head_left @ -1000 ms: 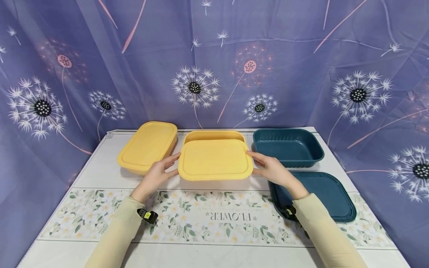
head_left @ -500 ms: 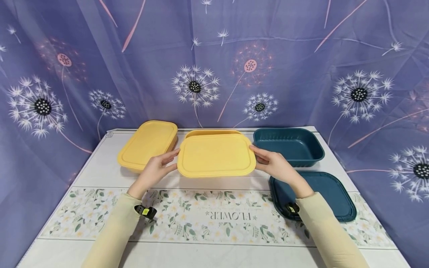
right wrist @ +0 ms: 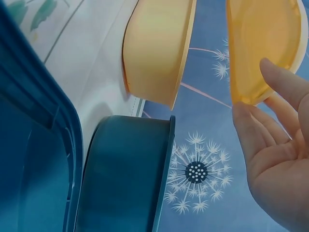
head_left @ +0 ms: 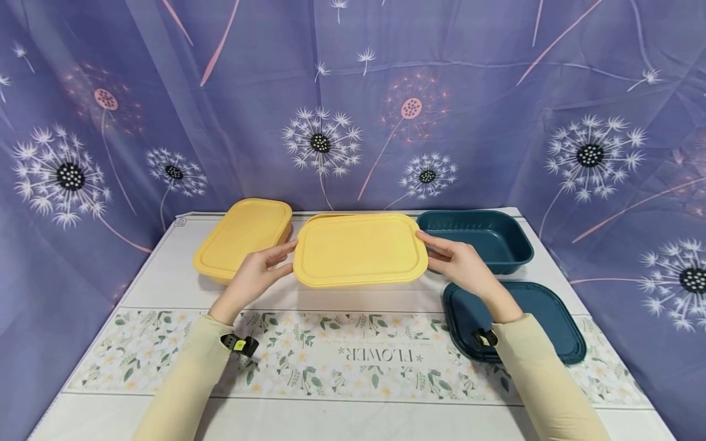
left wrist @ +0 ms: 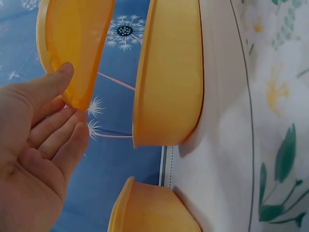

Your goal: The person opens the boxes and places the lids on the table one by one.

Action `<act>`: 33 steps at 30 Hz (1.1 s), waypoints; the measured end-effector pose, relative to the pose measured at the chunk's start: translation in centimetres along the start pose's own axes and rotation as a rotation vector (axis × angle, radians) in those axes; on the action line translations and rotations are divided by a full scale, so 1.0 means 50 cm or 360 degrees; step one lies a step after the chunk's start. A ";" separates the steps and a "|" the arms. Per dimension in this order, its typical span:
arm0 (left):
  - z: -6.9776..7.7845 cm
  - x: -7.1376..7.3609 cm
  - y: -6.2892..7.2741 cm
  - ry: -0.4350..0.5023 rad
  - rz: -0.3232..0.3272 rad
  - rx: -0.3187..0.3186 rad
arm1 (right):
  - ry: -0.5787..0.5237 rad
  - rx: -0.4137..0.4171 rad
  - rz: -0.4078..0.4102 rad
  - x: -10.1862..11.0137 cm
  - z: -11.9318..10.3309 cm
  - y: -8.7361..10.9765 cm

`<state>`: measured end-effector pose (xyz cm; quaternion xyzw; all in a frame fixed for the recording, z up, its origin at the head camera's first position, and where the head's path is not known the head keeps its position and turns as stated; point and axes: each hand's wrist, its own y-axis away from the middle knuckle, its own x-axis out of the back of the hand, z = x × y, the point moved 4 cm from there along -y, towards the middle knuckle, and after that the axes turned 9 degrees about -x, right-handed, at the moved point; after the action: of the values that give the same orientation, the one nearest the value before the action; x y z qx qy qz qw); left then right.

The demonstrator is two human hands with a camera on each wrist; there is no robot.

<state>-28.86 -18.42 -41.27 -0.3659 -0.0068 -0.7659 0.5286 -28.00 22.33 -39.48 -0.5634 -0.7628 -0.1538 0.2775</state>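
Note:
A yellow rectangular lid (head_left: 361, 250) with rounded corners is held level between both hands. My left hand (head_left: 255, 274) pinches its left short edge, thumb on one side and fingers on the other. At the opposite short edge my right hand (head_left: 460, 267) pinches it the same way. Both wrist views show a gap between the lid and the yellow container (left wrist: 169, 72) standing on the table under it. In the head view the lid covers nearly all of that container; only a sliver of its back rim shows.
To the left stands a second yellow container (head_left: 245, 236) with its lid on, set at a slant. An uncovered dark teal container (head_left: 474, 239) is at the back right. In front of it lies a teal lid (head_left: 543, 321), partly under the right forearm. A purple curtain (head_left: 353, 92) hangs behind the table.
Both hands have raised the yellow lid and shifted it back and slightly right, so it hides more of the container behind it. The other containers and the teal lid have not moved.

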 end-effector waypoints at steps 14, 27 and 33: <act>0.015 0.007 0.000 0.0069 0.0073 0.0042 | 0.0023 0.0043 0.0160 0.011 -0.011 0.005; 0.024 0.013 0.000 0.0048 0.0225 -0.0071 | 0.0040 0.0054 0.0239 0.008 -0.014 0.010; 0.025 0.014 -0.001 0.0096 0.0281 -0.0093 | 0.0066 0.0057 0.0272 0.007 -0.017 0.012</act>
<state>-28.33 -18.46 -39.93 -0.3572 0.0637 -0.7269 0.5831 -27.31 22.31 -38.67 -0.6181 -0.7087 -0.1275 0.3153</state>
